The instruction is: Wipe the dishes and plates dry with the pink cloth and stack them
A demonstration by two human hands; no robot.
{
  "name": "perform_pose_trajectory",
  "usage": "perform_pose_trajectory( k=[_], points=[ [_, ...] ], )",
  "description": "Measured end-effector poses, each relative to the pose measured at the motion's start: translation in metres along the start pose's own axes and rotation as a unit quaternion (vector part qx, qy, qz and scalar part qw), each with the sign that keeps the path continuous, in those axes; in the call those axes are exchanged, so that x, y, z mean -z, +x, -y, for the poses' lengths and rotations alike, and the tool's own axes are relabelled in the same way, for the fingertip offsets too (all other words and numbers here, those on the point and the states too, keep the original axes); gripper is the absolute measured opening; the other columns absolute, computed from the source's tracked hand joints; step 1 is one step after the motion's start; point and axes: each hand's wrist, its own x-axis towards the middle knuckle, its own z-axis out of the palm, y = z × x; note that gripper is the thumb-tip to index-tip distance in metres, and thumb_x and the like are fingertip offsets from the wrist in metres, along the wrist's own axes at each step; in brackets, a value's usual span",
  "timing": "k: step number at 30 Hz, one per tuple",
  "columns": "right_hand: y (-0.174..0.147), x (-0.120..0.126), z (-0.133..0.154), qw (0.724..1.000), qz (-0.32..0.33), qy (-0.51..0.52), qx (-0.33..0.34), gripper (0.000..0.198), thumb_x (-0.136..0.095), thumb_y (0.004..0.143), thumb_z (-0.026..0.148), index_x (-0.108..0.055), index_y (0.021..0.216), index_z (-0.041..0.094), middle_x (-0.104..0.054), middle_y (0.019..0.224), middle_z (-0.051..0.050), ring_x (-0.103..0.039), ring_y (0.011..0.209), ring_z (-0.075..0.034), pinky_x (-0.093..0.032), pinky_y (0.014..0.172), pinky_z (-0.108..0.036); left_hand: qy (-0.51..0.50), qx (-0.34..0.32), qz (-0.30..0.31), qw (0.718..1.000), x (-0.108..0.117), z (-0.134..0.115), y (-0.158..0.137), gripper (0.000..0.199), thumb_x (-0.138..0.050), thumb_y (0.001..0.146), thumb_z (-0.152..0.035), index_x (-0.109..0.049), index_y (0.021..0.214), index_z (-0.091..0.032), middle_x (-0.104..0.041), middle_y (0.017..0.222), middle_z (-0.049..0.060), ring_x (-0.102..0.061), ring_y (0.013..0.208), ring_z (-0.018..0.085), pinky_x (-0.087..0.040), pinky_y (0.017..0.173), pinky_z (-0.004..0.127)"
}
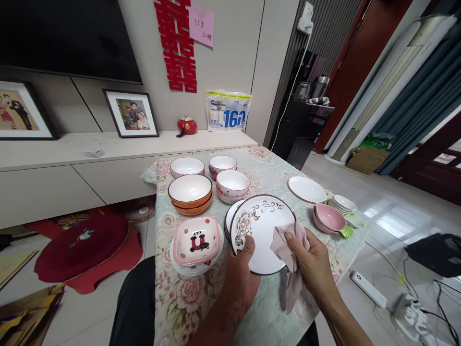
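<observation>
A white plate with a dark rim and a brown flower pattern is tilted up over the table. My left hand grips its lower left edge, thumb on the upper face. My right hand is closed on a pinkish cloth that lies against the plate's right side, with one end hanging down. Behind the held plate, part of another plate shows on the table. To the left, a square pink-rimmed dish with a cat design rests on a white round plate.
Orange bowls, a wide white bowl and two piles of red-rimmed bowls stand at the table's back left. On the right are a white oval plate, pink bowls and small white bowls. A red stool stands left.
</observation>
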Motion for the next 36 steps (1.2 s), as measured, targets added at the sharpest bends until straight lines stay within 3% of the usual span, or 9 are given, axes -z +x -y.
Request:
perform_pose_trajectory(
  k=[5, 10, 13, 17, 20, 23, 28, 31, 36],
  points=[
    [0.011, 0.004, 0.008, 0.996, 0.028, 0.072, -0.037, 0.036, -0.077, 0.076, 0.047, -0.071, 0.097, 0.019, -0.073, 0.082, -0.003, -0.062, 0.069, -0.019, -0.049, 0.062, -0.029, -0.01, 0.007, 0.04, 0.999, 0.001, 0.002, 0.002, 0.055, -0.082, 0.073, -0.02, -0.066, 0.125, -0.018, -0.079, 0.109, 0.012, -0.067, 0.118, 0.032, -0.048, 0.108, 0.049],
    [0.05, 0.024, 0.034, 0.997, 0.07, -0.009, -0.006, 0.032, -0.079, 0.071, 0.046, -0.071, 0.085, 0.018, -0.067, 0.068, 0.0, -0.058, 0.06, -0.017, -0.043, 0.053, -0.027, -0.01, 0.057, 0.082, 0.995, -0.001, -0.006, -0.002, 0.054, -0.081, 0.073, -0.02, -0.066, 0.125, -0.015, -0.078, 0.112, 0.014, -0.064, 0.121, 0.033, -0.045, 0.11, 0.048],
    [0.067, 0.035, 0.062, 0.982, 0.156, -0.104, 0.03, 0.027, -0.078, 0.071, 0.044, -0.071, 0.077, 0.018, -0.064, 0.065, 0.001, -0.057, 0.059, -0.016, -0.044, 0.052, -0.026, 0.003, 0.082, 0.091, 0.993, 0.0, -0.012, -0.002, 0.052, -0.079, 0.074, -0.019, -0.067, 0.124, -0.013, -0.079, 0.109, 0.015, -0.066, 0.119, 0.034, -0.046, 0.109, 0.05],
    [0.078, 0.038, 0.095, 0.937, 0.296, -0.176, 0.064, 0.024, -0.073, 0.077, 0.042, -0.072, 0.078, 0.018, -0.064, 0.068, 0.0, -0.057, 0.061, -0.014, -0.043, 0.051, -0.023, 0.036, 0.123, 0.129, 0.983, 0.005, -0.015, -0.001, 0.059, -0.08, 0.071, -0.017, -0.064, 0.128, -0.011, -0.079, 0.108, 0.017, -0.066, 0.117, 0.037, -0.045, 0.108, 0.053],
    [0.081, 0.031, 0.101, 0.92, 0.332, -0.191, 0.081, 0.023, -0.073, 0.079, 0.04, -0.073, 0.081, 0.018, -0.065, 0.07, 0.0, -0.058, 0.064, -0.014, -0.044, 0.053, -0.022, 0.051, 0.111, 0.113, 0.986, 0.006, -0.012, 0.0, 0.064, -0.083, 0.068, -0.017, -0.063, 0.128, -0.011, -0.08, 0.103, 0.017, -0.067, 0.115, 0.038, -0.046, 0.107, 0.054],
    [0.08, 0.02, 0.091, 0.945, 0.291, -0.134, 0.06, 0.025, -0.075, 0.075, 0.042, -0.069, 0.077, 0.018, -0.063, 0.066, 0.0, -0.056, 0.059, -0.014, -0.043, 0.05, -0.023, 0.04, 0.072, 0.06, 0.995, 0.005, -0.007, 0.0, 0.063, -0.085, 0.067, -0.02, -0.065, 0.127, -0.014, -0.081, 0.1, 0.015, -0.068, 0.113, 0.037, -0.048, 0.105, 0.054],
    [0.07, 0.005, 0.052, 0.989, 0.146, -0.007, 0.021, 0.034, -0.079, 0.071, 0.048, -0.07, 0.087, 0.019, -0.066, 0.067, 0.001, -0.056, 0.057, -0.016, -0.043, 0.05, -0.026, 0.019, 0.026, 0.008, 0.999, 0.002, -0.003, 0.001, 0.049, -0.085, 0.065, -0.02, -0.071, 0.112, -0.015, -0.081, 0.098, 0.013, -0.07, 0.11, 0.038, -0.052, 0.101, 0.056],
    [0.053, -0.001, 0.027, 0.994, 0.087, 0.063, -0.001, 0.037, -0.08, 0.073, 0.045, -0.072, 0.097, 0.019, -0.071, 0.075, -0.001, -0.06, 0.062, -0.018, -0.047, 0.056, -0.028, 0.013, 0.017, -0.025, 0.999, 0.002, -0.004, 0.002, 0.045, -0.082, 0.068, -0.017, -0.069, 0.111, -0.014, -0.081, 0.093, 0.013, -0.071, 0.109, 0.036, -0.053, 0.1, 0.054],
    [0.001, -0.02, -0.001, 0.985, 0.047, 0.155, -0.061, 0.033, -0.076, 0.08, 0.047, -0.071, 0.099, 0.02, -0.076, 0.087, -0.004, -0.069, 0.078, -0.024, -0.053, 0.068, -0.033, -0.024, -0.024, -0.036, 0.999, 0.0, -0.007, 0.005, 0.06, -0.077, 0.075, -0.013, -0.058, 0.132, -0.021, -0.08, 0.103, 0.01, -0.073, 0.107, 0.031, -0.053, 0.101, 0.05]
  ],
)
